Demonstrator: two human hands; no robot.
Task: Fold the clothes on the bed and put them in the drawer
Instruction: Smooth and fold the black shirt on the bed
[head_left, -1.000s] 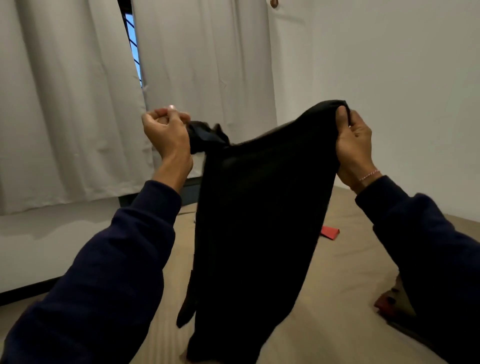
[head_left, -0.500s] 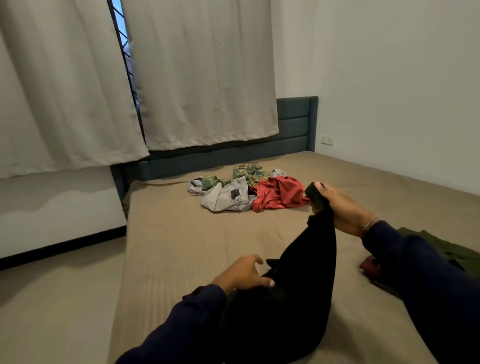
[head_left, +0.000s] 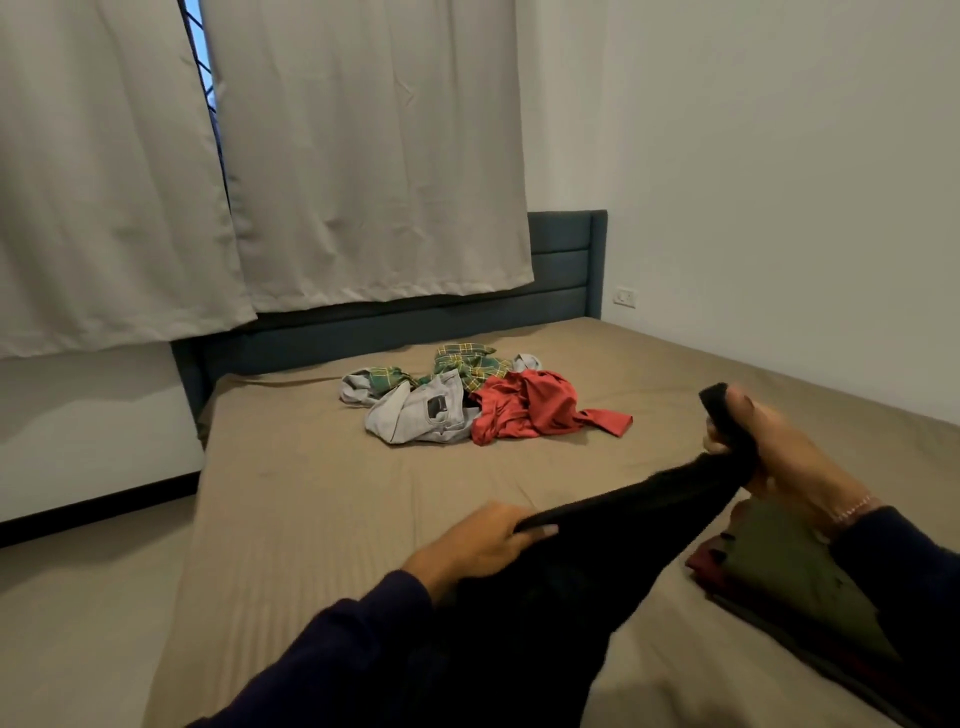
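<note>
At the far left hang pale curtains (head_left: 322, 156), parted by a narrow gap that shows a window (head_left: 200, 31) with dark bars. Below them runs a dark blue-grey headboard (head_left: 566, 260), and the bed (head_left: 311, 493), covered in a tan sheet, stretches from it toward the camera.

The left hand (head_left: 483, 540) rests low over the near part of the bed, its grip curled round the upper edge of a black garment (head_left: 597, 551), thumb on top and fingers tucked beneath the fold. A dark navy sleeve (head_left: 332, 660) covers the arm behind it. The black garment runs taut from this hand up and rightward, with its lower bulk lying on the sheet near the camera.

Further back, in the middle of the bed, lies a loose heap: a green plaid piece (head_left: 467, 364), a grey garment (head_left: 421, 415) in front of it, and a red garment (head_left: 535, 405) touching the grey one on its right.

The right hand (head_left: 779, 457) is raised above the sheet, its grip pinching the other end of the black garment, a bunch of cloth sticking up past the thumb. A thin bracelet (head_left: 854, 509) shows at that wrist. Under the forearm sits a folded stack, an olive green piece (head_left: 789, 566) on top of a dark red one (head_left: 701, 564). A wall socket (head_left: 625, 297) sits on the white wall to the right of the headboard.
</note>
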